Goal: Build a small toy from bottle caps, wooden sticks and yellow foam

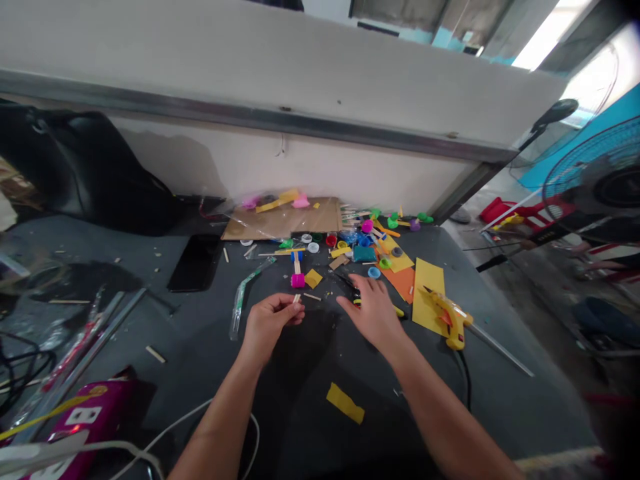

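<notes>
My left hand point(269, 325) pinches a short wooden stick point(297, 300) between its fingertips. My right hand point(373, 313) is spread, palm down, over a dark-bladed tool with yellow handles point(357, 301), probably scissors, which it partly hides. To the right lies a yellow hot glue gun point(450, 320) on a yellow card sheet point(427, 297), and an orange paper sheet point(400, 283) sits beside that. A pink block on a wooden stick point(298, 281) stands just beyond my left hand. Near it lies a clear plastic tube point(245, 300).
Coloured bottle caps, craft sticks and paper scraps crowd the far edge of the dark table point(165, 333), by a cardboard piece point(283, 219). A black phone point(195, 263), a pink bag point(85, 420), white cable point(200, 420) and a fan point(595, 180) surround the work area.
</notes>
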`<act>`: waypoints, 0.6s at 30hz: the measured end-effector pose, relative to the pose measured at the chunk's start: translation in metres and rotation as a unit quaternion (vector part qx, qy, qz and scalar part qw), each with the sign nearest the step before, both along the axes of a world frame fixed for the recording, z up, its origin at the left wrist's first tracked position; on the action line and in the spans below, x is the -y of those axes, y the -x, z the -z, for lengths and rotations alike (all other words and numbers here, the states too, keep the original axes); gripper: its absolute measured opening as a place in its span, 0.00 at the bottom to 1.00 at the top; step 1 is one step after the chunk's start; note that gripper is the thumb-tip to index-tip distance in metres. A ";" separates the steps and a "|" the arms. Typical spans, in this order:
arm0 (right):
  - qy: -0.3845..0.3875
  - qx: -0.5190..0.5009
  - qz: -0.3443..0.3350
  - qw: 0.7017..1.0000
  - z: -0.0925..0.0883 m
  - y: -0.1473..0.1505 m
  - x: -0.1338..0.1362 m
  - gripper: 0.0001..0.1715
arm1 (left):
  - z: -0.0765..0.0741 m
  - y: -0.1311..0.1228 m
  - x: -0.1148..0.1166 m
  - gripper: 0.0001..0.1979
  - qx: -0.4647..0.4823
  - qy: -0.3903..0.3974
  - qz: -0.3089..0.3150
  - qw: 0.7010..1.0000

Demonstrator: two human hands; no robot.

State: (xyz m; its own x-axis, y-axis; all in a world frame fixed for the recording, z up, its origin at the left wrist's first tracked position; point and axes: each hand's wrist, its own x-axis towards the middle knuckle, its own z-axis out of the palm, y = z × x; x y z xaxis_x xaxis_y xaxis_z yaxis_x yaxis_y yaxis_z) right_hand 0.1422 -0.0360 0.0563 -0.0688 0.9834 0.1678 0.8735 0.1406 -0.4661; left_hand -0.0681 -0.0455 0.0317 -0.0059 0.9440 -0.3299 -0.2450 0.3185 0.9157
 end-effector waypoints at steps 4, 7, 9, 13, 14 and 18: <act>0.065 0.187 0.046 0.979 0.014 -0.038 0.014 0.44 | -0.005 0.001 0.001 0.11 0.004 -0.013 -0.017 1.000; 0.100 0.208 0.051 0.972 0.025 -0.046 0.016 0.45 | -0.007 0.001 0.003 0.11 0.011 -0.030 -0.031 0.999; 0.119 0.195 0.074 0.971 0.027 -0.045 0.012 0.42 | -0.007 0.001 0.004 0.12 0.024 -0.042 -0.048 0.998; 0.134 0.107 0.080 0.982 0.016 -0.038 0.012 0.31 | -0.007 0.003 0.003 0.13 0.039 -0.056 -0.081 0.994; 0.128 0.067 0.065 0.987 0.010 -0.034 0.017 0.29 | -0.006 0.004 0.003 0.12 0.036 -0.061 -0.085 0.994; 0.141 -0.093 -0.028 0.985 -0.013 -0.010 0.046 0.24 | -0.006 0.003 0.004 0.11 0.001 -0.088 -0.088 0.992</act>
State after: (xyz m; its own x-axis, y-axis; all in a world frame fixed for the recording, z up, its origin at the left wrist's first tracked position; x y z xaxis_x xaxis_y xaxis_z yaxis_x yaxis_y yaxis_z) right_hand 0.1521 -0.0819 0.0694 -0.1180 0.9883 -0.0966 0.7634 0.0281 -0.6454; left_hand -0.0714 -0.0497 0.0376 -0.1744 0.9717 -0.1593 -0.2847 0.1051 0.9528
